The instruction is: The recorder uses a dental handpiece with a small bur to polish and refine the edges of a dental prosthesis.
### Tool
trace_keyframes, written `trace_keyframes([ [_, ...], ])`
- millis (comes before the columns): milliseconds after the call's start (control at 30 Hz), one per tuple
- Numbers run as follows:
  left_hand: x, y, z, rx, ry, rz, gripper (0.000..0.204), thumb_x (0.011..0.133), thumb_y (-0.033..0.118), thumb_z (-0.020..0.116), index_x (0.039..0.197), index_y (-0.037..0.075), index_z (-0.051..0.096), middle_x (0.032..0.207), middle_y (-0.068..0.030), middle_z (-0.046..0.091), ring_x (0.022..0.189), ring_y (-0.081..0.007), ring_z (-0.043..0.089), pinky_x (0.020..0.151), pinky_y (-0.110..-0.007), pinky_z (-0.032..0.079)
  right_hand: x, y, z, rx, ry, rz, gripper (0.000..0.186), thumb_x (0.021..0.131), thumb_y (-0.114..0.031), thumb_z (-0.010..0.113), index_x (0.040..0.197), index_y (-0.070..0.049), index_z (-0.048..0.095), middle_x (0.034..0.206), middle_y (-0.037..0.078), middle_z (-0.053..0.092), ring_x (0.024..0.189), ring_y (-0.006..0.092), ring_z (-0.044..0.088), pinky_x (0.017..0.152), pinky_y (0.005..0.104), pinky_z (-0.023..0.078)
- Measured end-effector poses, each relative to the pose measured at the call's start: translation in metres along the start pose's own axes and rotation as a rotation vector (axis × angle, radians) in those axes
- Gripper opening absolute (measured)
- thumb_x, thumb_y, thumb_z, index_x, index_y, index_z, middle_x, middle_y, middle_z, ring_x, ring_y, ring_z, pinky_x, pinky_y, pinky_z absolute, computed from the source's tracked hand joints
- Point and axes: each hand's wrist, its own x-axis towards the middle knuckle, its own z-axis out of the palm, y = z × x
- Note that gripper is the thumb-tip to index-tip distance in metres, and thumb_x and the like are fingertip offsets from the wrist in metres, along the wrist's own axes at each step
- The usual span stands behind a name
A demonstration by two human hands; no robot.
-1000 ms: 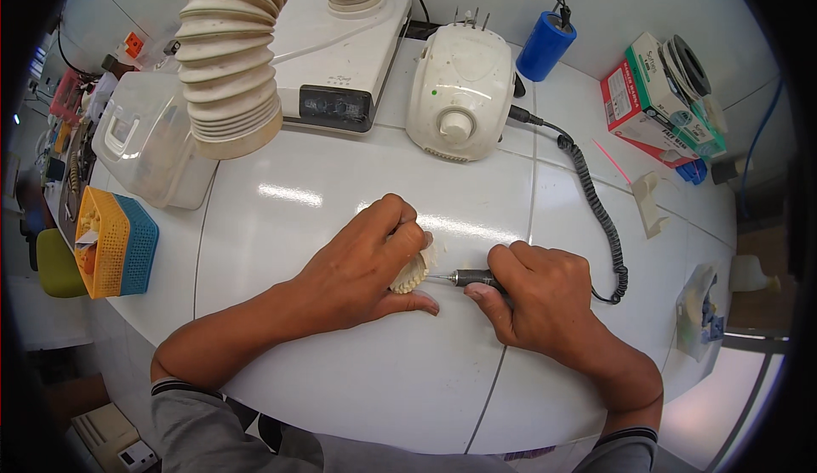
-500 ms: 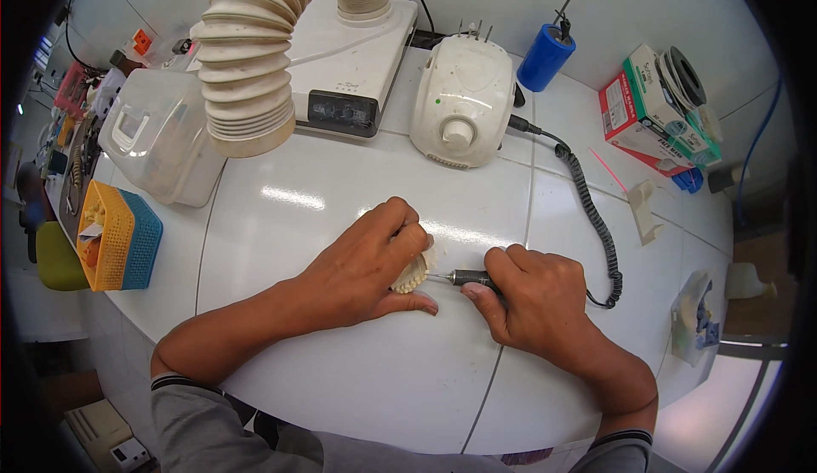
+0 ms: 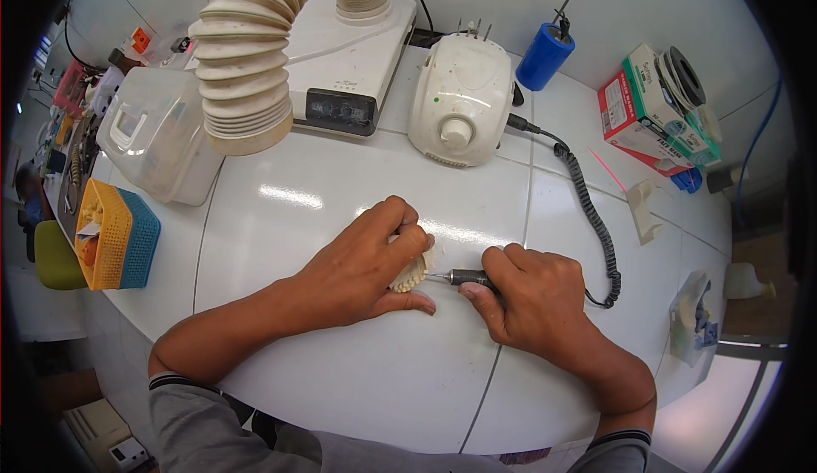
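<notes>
A cream dental cast (image 3: 410, 276) with a curved row of teeth is gripped in my left hand (image 3: 372, 259), its fingers bent over the top and the thumb stretched along the table below. My right hand (image 3: 534, 293) is wrapped round a black rotary handpiece (image 3: 471, 278) with a metal nose. The thin bur at its tip points left and meets, or nearly meets, the toothed edge of the cast. A coiled black cord (image 3: 593, 209) links the handpiece to a white control unit (image 3: 462, 103) with a round knob.
A ribbed suction hose (image 3: 247, 65) hangs over the table from a white box-shaped unit (image 3: 340, 73). At left stand a clear plastic box (image 3: 162, 133) and stacked yellow and blue baskets (image 3: 119, 239). Cartons (image 3: 654, 111) and a cream holder (image 3: 644, 209) sit at right.
Both hands, the cast and the handpiece hold almost the same place. The whole view has shifted very slightly.
</notes>
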Motion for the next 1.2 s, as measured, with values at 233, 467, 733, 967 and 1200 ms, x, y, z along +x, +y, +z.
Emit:
trace_keyframes([
  [233,-0.0006,0.0002,0.0003,-0.009,-0.006,-0.008,0.079,0.079,0.047,0.098,0.131,-0.003,0.065,0.124,-0.0178,0.053,0.113,-0.0342,0.061,0.095,-0.044,0.058,-0.0006,0.0004,0.0011,-0.008,0.000,-0.006,0.041,0.099,-0.046,0.081,0.084,-0.011,0.065,0.069,0.003,0.057,0.053,0.0223,0.061,0.050,0.0380,0.047],
  [467,-0.0001,0.0004,-0.0016,-0.004,-0.016,-0.015,0.079,0.080,0.048,0.097,0.130,-0.003,0.066,0.125,-0.0183,0.053,0.114,-0.0348,0.061,0.095,-0.045,0.058,0.0001,0.0001,0.0007,-0.009,-0.001,-0.006,0.041,0.099,-0.046,0.081,0.084,-0.011,0.065,0.069,0.003,0.056,0.052,0.0220,0.060,0.049,0.0378,0.047],
  [733,0.0005,0.0011,-0.0017,-0.002,-0.015,-0.014,0.079,0.079,0.046,0.098,0.130,-0.004,0.065,0.124,-0.0178,0.053,0.113,-0.0345,0.061,0.095,-0.044,0.058,-0.0005,0.0010,0.0010,-0.001,0.001,-0.011,0.041,0.099,-0.046,0.081,0.085,-0.011,0.065,0.070,0.003,0.057,0.052,0.0225,0.061,0.050,0.0381,0.047],
  [967,0.0004,0.0005,-0.0008,0.000,-0.009,-0.010,0.079,0.079,0.047,0.098,0.130,-0.004,0.065,0.124,-0.0178,0.053,0.112,-0.0342,0.061,0.095,-0.044,0.058,-0.0003,0.0009,0.0009,0.000,-0.002,-0.009,0.042,0.099,-0.047,0.081,0.084,-0.011,0.065,0.069,0.003,0.057,0.053,0.0225,0.061,0.050,0.0380,0.047],
  [1200,-0.0002,0.0003,-0.0016,0.006,-0.005,-0.001,0.079,0.079,0.047,0.098,0.130,-0.003,0.065,0.124,-0.0184,0.054,0.111,-0.0349,0.062,0.093,-0.044,0.058,-0.0006,0.0000,0.0004,-0.006,-0.006,0.005,0.042,0.100,-0.047,0.080,0.083,-0.011,0.065,0.068,0.003,0.057,0.052,0.0227,0.061,0.050,0.0377,0.047],
])
